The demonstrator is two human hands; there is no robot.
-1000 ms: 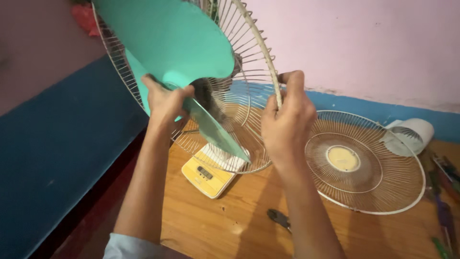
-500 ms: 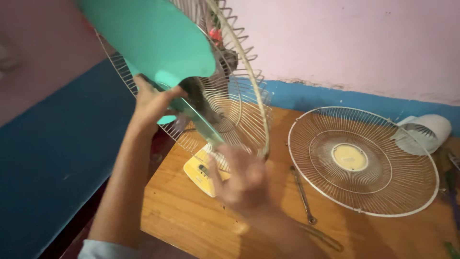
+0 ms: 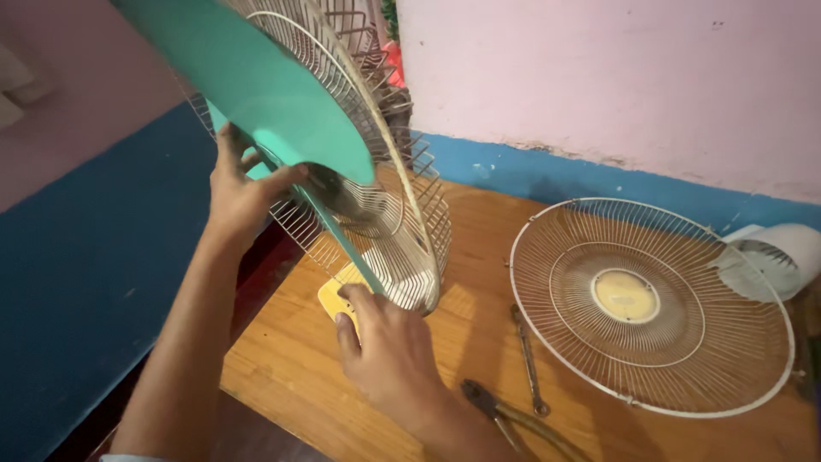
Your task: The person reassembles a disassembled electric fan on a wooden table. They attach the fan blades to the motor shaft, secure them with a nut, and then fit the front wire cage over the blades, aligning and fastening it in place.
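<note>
A wooden table (image 3: 359, 359) stands against a pink wall (image 3: 616, 77) with a blue band along its base. At the table's left end we see a table fan standing upright, its teal blades (image 3: 256, 94) in front of a wire rear guard (image 3: 376, 180). The fan's disc is turned almost edge-on to us, its face pointing left toward the blue wall, and its rim runs as a long diagonal from the upper left down to the table near the middle. Our left hand (image 3: 235, 192) is raised, fingers curled around the edge of a teal blade near the hub. Our right hand (image 3: 385, 355) lies low on the fan's yellow base (image 3: 332, 298), fingers bent and pressed against it just under the guard's lower rim; we cannot tell whether they close around anything. To the right, well apart from the fan, the detached front guard (image 3: 650, 304) lies flat on the table. Between the two lie a slim spanner (image 3: 528, 359) and, nearer us, a pair of pliers (image 3: 505, 415). A white motor cover (image 3: 774, 257) rests at the far right.
</note>
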